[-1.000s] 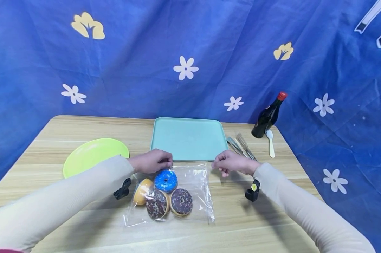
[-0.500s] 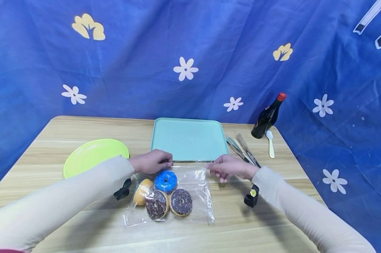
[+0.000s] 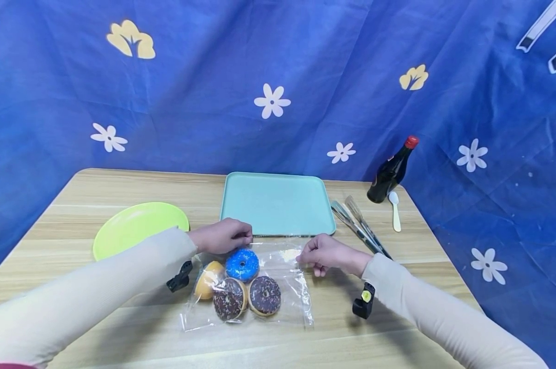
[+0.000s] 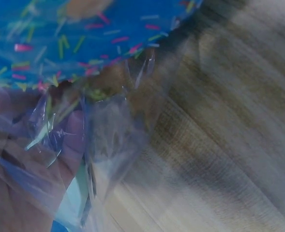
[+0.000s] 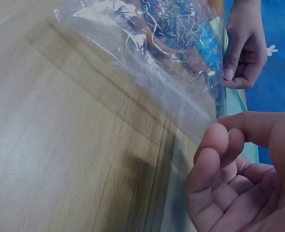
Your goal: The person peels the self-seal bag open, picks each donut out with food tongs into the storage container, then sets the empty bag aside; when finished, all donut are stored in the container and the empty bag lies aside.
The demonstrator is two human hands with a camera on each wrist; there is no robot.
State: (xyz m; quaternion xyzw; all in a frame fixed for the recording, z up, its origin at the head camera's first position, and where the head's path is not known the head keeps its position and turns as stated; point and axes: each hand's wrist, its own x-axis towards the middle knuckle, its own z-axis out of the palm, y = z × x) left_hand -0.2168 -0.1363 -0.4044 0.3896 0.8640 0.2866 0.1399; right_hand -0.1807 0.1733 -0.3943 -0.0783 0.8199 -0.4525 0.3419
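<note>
A clear plastic bag (image 3: 291, 310) lies on the wooden table with several toy-like donuts inside. One is a blue donut (image 3: 242, 264) with sprinkles; two are brown, a left donut (image 3: 229, 302) leaning on a right donut (image 3: 265, 295). A yellow-orange bun-shaped piece (image 3: 210, 279) rests at the bag's left side. My left hand (image 3: 221, 236) pinches the bag's far edge just above the blue donut. At the far right corner of the bag, my right hand (image 3: 332, 254) pinches the film between thumb and index finger, as the right wrist view shows at the fingertips (image 5: 216, 137).
Behind the bag lies a light teal tray (image 3: 278, 202). A lime-green plate (image 3: 135, 228) is at the left. Metal tongs (image 3: 361, 225) lie right of the tray, partly behind my right arm. Farther right are a dark bottle (image 3: 390, 174) and a white spoon (image 3: 396, 215).
My right hand has come left and toward me, from beside the bag to its right corner, and now pinches the film. My left hand and the donuts have stayed in place.
</note>
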